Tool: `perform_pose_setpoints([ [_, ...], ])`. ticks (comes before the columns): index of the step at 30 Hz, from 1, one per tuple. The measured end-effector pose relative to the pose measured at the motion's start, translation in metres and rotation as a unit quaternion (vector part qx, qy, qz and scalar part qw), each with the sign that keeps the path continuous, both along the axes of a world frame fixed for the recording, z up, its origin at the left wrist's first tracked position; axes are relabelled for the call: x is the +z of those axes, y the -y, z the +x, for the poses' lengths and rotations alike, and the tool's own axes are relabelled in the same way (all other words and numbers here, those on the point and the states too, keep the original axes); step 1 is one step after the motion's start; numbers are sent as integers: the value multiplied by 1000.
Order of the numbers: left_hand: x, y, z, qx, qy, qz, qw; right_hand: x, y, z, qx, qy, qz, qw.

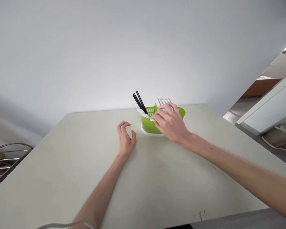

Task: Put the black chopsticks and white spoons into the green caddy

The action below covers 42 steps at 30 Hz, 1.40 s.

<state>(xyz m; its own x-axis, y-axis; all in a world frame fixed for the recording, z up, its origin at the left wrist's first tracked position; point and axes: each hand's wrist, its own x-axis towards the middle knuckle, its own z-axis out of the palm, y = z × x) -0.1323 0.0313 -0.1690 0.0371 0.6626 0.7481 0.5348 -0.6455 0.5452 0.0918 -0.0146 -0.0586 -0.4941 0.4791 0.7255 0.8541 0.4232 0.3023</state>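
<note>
A green cutlery holder [146, 126] with a slotted wall and a white base stands on the table near the wall. Several black chopsticks [139, 102] lean out of its left end, with rounded white spoon ends [145, 116] beside them. Over the holder's front rim is my right hand [170, 122], its fingers closed around another white spoon [153, 120], most of which is hidden. My left hand [126, 138] lies on the table to the left of the holder, fingers curved and apart, holding nothing. A white slotted rack [162, 101] rises at the holder's back, partly covered by my right hand.
The pale table [85, 152] backs onto a plain white wall [109, 57]. At the far left is a metal wire rack [9, 160]. A white cabinet-like panel [271, 101] stands beyond the table on the right. A grey cable [62, 225] crosses the bottom left.
</note>
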Motion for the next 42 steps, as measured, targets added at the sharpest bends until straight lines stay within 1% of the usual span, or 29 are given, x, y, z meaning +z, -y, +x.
perform_pose_setpoints([
  [2,-3,-1,-3,6,60,-63,996,-1,3,2,9,-16,-13,1000],
  [5,-5,-1,-5,14,143,-149,978,-4,9,9,28,-45,-44,998],
  [7,-5,-1,-6,17,173,-189,966,-8,12,16,29,-65,-60,996],
  [9,-5,-1,-5,17,185,-208,960,-13,15,23,23,-82,-71,994],
  [13,-5,-1,-4,10,186,-220,958,-23,17,33,6,-94,-86,992],
  [18,-7,-2,-6,5,177,-231,957,-32,16,33,-19,-76,-99,992],
  [29,-6,-2,-14,4,152,-244,958,-38,13,33,-39,-83,-78,993],
  [34,-6,-2,-21,-3,144,-247,958,-42,6,47,-69,-76,-78,992],
  [42,-5,-1,-37,-19,122,-244,962,-46,-1,82,-108,-64,-77,989],
])
